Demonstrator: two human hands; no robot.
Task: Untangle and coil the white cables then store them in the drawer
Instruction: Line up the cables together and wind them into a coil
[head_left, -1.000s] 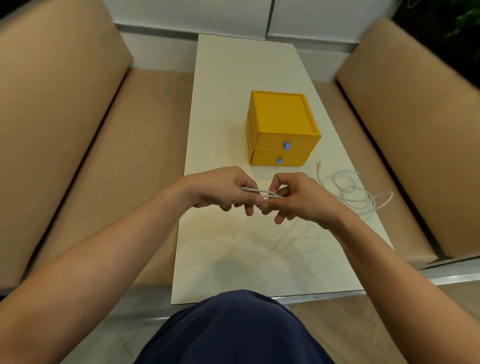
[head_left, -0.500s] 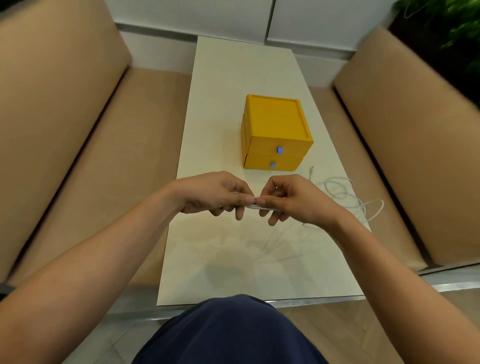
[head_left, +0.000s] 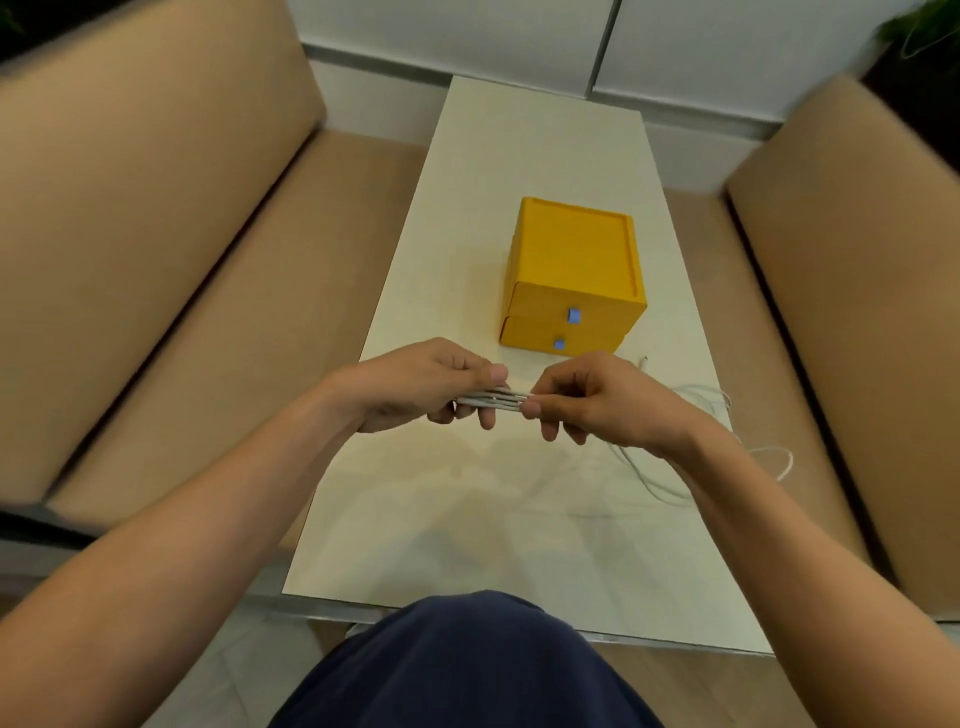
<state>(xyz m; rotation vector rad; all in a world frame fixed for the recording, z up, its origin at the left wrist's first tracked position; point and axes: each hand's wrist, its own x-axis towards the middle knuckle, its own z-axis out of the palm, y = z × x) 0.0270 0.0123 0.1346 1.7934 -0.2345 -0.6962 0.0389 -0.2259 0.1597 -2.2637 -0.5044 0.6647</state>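
White cable bundle (head_left: 493, 402): several strands are folded side by side into a short flat hank, held level above the table (head_left: 519, 156), between its middle and its near edge. Your left hand (head_left: 415, 382) grips the left end, thumb on top and fingers curled beneath. Your right hand (head_left: 597, 397) pinches the right end between thumb and forefinger, with the other fingers curled under. Your hands are close together, and only a short run of strands shows between them.

Loose white cable (head_left: 698, 395): it lies uncoiled in wide loops on the right side of the table, beside and past your right wrist. One loop reaches the table's right edge. Your right hand hides whether it joins the bundle, so I cannot tell.

Yellow drawer unit (head_left: 574, 260): it stands on the table just beyond your hands, slightly right of centre. The upper drawer (head_left: 545, 306) and lower drawer (head_left: 527, 335) are both pushed in, each with a small blue knob (head_left: 573, 315) on its front. A thin cable end lies near the unit's near right corner.

Tan benches (head_left: 208, 260) flank the table on the left and right.
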